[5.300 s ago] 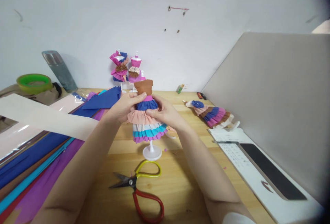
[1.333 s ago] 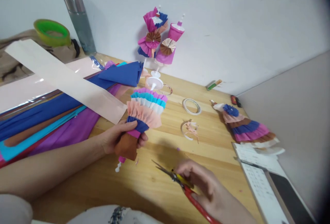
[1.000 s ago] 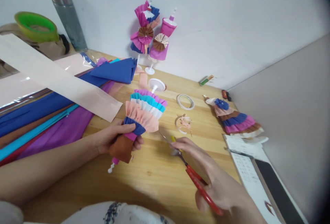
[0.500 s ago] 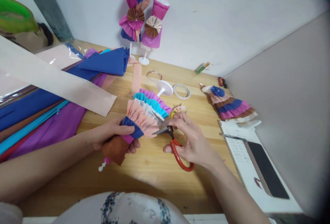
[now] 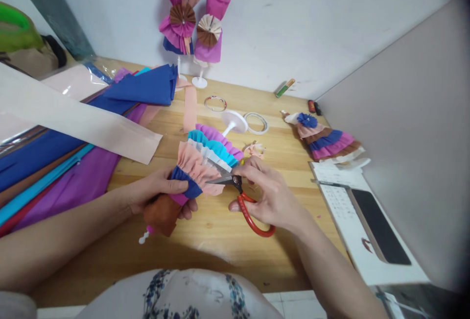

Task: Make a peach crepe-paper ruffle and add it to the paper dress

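Observation:
My left hand (image 5: 161,191) is closed around the middle of a small dress form (image 5: 152,213), which lies tilted with its white stand base pointing away. Its paper dress has a brown top, a blue waist and ruffled tiers of peach, white, turquoise and purple. In my right hand (image 5: 271,191) are scissors (image 5: 253,216) with red handles, the fingers through the loops. The parted blades reach over the peach ruffle (image 5: 198,167) at its right side. Some peach scraps (image 5: 255,150) lie just beyond my right hand.
Two dressed forms (image 5: 209,30) stand against the wall. Crepe paper sheets (image 5: 91,157) cover the left of the table, a pale strip (image 5: 91,118) on top. Tape rolls (image 5: 256,123) lie at the back. Rightward are another paper dress (image 5: 326,137) and a dark phone-like slab (image 5: 380,226).
My right hand has moved the scissors left, so the blades now reach further over the peach ruffle. My left hand keeps its hold. The view has shifted slightly.

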Demonstrator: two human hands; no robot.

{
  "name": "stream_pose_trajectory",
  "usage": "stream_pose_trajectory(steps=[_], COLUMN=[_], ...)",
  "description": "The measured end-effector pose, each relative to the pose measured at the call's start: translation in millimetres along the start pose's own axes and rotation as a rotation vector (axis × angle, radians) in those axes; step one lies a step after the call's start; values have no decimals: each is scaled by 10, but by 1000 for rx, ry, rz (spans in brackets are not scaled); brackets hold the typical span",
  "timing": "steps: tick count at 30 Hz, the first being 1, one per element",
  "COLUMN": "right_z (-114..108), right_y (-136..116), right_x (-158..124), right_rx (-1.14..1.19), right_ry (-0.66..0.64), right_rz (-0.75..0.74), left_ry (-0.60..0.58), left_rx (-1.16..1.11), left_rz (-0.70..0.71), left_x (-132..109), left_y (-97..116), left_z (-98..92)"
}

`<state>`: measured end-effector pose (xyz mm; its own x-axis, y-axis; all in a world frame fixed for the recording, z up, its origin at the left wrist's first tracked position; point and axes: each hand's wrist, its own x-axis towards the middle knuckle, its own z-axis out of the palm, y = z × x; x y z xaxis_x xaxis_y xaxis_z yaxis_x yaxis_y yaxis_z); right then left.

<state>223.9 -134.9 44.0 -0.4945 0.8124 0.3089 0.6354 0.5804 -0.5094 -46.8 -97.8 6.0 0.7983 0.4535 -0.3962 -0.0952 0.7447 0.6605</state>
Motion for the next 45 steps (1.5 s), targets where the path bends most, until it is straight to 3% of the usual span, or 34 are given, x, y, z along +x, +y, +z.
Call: stream_pose_trajectory(steps=[14, 28, 34, 45], right_z=[-9, 6, -3, -14], right_y=[39, 13, 1, 3], right_x=[-47, -43, -25, -36], right_rx=[-2, 220, 332, 313], right_ry=[-32, -72, -93, -92], right_rz=[6, 45, 79, 87], left_ry=[-10, 29, -9, 40], left_rx=[74, 85, 107, 91], left_rz=[33, 2, 31, 7], left_x=[2, -34, 2, 0], left_y=[21, 95, 70, 31], left_z=[-43, 53, 16, 8])
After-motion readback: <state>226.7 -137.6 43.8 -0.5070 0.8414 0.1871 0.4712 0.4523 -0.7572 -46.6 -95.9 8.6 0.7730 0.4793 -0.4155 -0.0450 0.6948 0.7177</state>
